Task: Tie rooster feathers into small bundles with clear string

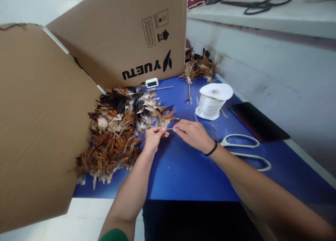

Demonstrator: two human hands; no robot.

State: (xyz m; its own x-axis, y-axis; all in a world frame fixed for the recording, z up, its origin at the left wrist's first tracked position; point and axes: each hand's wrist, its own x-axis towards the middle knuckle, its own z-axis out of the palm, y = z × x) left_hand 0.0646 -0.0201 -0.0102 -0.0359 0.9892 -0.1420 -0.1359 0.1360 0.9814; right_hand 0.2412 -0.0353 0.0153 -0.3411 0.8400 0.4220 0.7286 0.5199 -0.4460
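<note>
Left hand and right hand fingers pinch a feather bundle between them.

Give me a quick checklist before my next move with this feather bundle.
1. Left hand pinching the small feather bundle: ok.
2. Right hand holding the thin strand at the quills: ok.
3. Whether that strand runs to the thread spool: cannot tell.
4. Scissors beside the right wrist, on the blue table: ok.
5. Feather pile next to the left hand: ok.
</note>
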